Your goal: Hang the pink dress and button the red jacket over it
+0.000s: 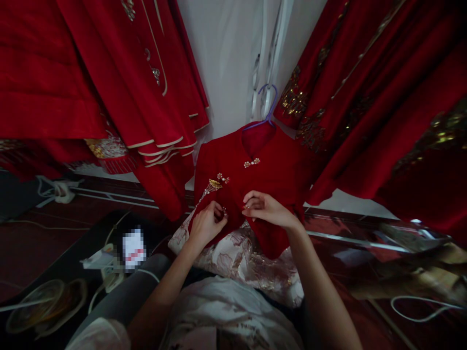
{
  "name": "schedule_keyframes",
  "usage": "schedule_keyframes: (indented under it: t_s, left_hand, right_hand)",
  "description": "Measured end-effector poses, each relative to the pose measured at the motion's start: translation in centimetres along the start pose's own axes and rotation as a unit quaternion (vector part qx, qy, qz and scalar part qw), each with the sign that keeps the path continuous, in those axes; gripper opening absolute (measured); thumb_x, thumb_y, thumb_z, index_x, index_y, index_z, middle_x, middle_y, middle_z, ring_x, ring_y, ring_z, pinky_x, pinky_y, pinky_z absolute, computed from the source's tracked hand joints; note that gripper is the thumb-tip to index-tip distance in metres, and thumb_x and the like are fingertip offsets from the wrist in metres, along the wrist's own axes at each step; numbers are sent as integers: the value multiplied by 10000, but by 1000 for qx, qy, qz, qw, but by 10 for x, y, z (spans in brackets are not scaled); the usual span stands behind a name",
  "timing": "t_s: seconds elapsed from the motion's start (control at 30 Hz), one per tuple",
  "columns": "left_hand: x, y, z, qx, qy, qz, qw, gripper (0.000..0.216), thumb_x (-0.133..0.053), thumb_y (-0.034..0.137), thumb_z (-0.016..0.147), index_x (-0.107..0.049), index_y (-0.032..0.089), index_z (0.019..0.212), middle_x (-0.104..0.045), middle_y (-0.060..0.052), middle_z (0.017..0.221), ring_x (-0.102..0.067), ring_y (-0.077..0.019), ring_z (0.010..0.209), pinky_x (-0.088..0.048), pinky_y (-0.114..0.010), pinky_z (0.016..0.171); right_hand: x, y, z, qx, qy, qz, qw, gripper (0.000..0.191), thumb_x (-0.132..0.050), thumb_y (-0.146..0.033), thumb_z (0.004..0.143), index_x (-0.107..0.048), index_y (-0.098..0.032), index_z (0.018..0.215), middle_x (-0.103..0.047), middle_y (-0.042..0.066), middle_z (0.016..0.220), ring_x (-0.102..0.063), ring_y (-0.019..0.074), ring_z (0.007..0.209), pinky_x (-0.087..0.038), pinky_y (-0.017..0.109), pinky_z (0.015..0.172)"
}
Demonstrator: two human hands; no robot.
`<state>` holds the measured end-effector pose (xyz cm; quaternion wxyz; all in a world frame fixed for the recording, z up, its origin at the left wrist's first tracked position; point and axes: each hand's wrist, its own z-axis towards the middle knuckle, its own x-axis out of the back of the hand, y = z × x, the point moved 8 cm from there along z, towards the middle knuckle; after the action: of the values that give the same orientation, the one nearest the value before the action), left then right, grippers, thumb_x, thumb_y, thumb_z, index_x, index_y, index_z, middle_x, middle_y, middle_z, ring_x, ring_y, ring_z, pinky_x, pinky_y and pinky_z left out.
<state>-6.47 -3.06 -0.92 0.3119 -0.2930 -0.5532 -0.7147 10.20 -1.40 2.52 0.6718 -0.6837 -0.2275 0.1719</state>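
Note:
A red jacket hangs in front of me on a purple hanger, its lower part over my lap. Lower on its front, my left hand is closed, thumb and fingers pinching a small beaded frog button at one front edge. Level with it, my right hand pinches the matching beaded piece on the opposite edge. The two edges are apart there. Higher up sit a fastened-looking beaded frog button, another beaded piece and a gold fan ornament with a beaded tassel. Beneath lies pale patterned, shiny fabric.
Red garments with cream piping hang at left, and sequinned red garments hang at right. On a black surface to the left are a plastic bowl and white cables. A white cabinet stands behind; blurred bags lie at right.

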Motion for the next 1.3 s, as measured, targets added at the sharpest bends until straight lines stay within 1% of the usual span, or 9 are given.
schedule_keyframes:
  t_s: [0.07, 0.17, 0.3, 0.4, 0.5, 0.67, 0.93, 1.17, 1.3]
  left_hand:
    - [-5, 0, 0, -7, 3, -24, 1000, 234, -666, 301, 758, -543, 223, 942, -667, 12, 838, -620, -132, 647, -442, -228, 598]
    - [-9, 2, -1, -28, 35, -52, 998, 142, -612, 239, 784, -542, 226, 907, -670, 6, 857, -639, -133, 688, -466, -228, 632]
    - [-17, -6, 3, -25, 49, -151, 987, 121, -581, 181, 778, -580, 206, 896, -675, -2, 831, -654, -129, 719, -506, -228, 667]
    - [-20, -21, 8, 9, 64, -243, 968, 136, -614, 184, 749, -634, 176, 883, -698, -25, 827, -671, -138, 759, -534, -249, 722]
    - [-26, -32, 12, 38, 48, -329, 942, 178, -669, 204, 707, -677, 149, 876, -723, -49, 829, -685, -152, 772, -546, -287, 787]
    - [-30, -38, 13, 79, 39, -419, 904, 280, -738, 236, 648, -705, 132, 906, -742, -68, 871, -695, -163, 800, -555, -297, 803]
    - [-21, -31, 11, 60, 72, -366, 926, 219, -740, 263, 673, -715, 124, 841, -744, -68, 817, -700, -165, 748, -576, -297, 767]
    - [-20, -31, 9, 50, 74, -327, 941, 197, -684, 202, 702, -727, 132, 880, -754, -70, 852, -715, -176, 773, -594, -317, 764]
    - [-18, -31, 8, 40, 77, -310, 947, 199, -671, 238, 734, -735, 143, 896, -755, -70, 887, -718, -182, 803, -591, -318, 779]
  right_hand:
    - [-8, 6, 7, 25, 17, -24, 999, 318, -738, -288, 674, -520, -193, 886, -583, -46, 700, -555, 88, 616, -455, 211, 571]
    - [-12, 17, 18, 68, 85, -95, 990, 307, -731, -241, 670, -532, -186, 896, -599, -35, 717, -587, 99, 652, -478, 224, 624]
    - [-11, 30, 25, 80, 141, -159, 974, 308, -735, -280, 691, -533, -189, 905, -617, -27, 707, -615, 115, 646, -493, 232, 619]
    - [-9, 34, 27, 74, 150, -185, 968, 308, -748, -286, 692, -547, -188, 902, -630, -19, 710, -622, 119, 644, -498, 233, 618]
    - [-9, 34, 28, 71, 153, -200, 965, 229, -714, -256, 731, -574, -183, 897, -652, -2, 728, -635, 123, 670, -506, 237, 644]
    - [-11, 32, 29, 88, 180, -246, 948, 144, -650, -197, 777, -595, -194, 910, -673, 5, 758, -645, 127, 707, -499, 236, 675]
    - [-17, 29, 26, 92, 235, -303, 919, 83, -584, -185, 821, -620, -209, 892, -675, 8, 780, -634, 132, 699, -493, 239, 681]
    - [-21, 27, 24, 103, 229, -298, 921, 97, -568, -202, 840, -630, -211, 914, -670, 21, 787, -632, 144, 705, -501, 257, 701]
    - [-23, 27, 25, 106, 228, -295, 922, 109, -554, -201, 850, -634, -210, 924, -666, 27, 814, -628, 140, 716, -501, 258, 714]
